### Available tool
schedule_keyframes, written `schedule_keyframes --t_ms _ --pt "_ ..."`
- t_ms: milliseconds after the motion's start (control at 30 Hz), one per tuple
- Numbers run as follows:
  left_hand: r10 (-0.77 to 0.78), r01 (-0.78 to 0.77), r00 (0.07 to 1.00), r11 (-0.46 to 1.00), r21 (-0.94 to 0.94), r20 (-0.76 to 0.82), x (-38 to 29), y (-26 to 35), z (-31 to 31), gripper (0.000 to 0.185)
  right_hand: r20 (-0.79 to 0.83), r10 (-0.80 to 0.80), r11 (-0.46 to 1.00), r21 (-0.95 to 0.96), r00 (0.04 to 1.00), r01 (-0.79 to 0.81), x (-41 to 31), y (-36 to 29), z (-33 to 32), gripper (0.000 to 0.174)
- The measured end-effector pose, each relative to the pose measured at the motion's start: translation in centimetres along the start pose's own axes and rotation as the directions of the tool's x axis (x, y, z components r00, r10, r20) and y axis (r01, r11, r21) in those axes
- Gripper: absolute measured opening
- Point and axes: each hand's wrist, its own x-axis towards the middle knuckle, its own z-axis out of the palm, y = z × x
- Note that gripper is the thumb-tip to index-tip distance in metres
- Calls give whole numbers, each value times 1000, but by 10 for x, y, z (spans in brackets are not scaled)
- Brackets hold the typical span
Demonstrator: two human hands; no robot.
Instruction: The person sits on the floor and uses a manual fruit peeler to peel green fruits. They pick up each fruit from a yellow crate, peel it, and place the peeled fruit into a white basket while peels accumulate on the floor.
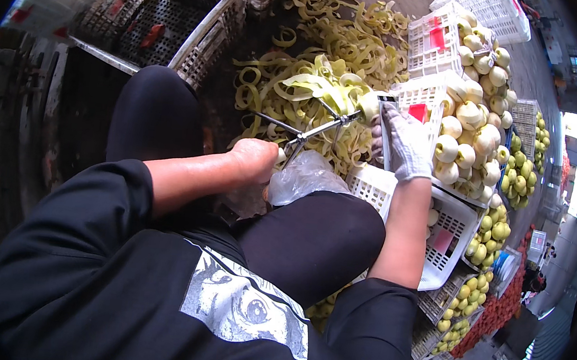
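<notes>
My bare left hand point(255, 159) is closed around the crank handle point(281, 155) of a metal peeling stand. The stand's shaft point(325, 127) runs up and right to a pale, peeled fruit point(368, 104), probably a pear, fixed at its end. My right hand point(404, 141), in a whitish glove, grips a flat metal peeler point(385, 129) beside that fruit; whether blade and fruit touch is hard to see. Long green-yellow peel strips point(323, 84) hang about the fruit and shaft. A clear plastic bag point(307, 179) covers part of the stand near my knee.
Peel ribbons point(354, 35) are heaped on the floor ahead. To the right, white crates hold peeled fruit point(469, 114), with a white plastic basket point(448, 278) below. Crates of green fruit point(521, 174) stand beyond. At left sits a dirty plastic crate point(205, 42) with a red scrap inside.
</notes>
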Motion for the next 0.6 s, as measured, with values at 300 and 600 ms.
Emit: schedule_keyframes --t_ms 300,600 --pt "149 -93 986 874 -477 80 -51 7 -66 27 -74 -123 981 -161 990 110 2 26 12 26" --pt "-55 201 954 846 -494 294 9 -15 -12 29 -124 -194 913 -386 973 133 0 45 3 29"
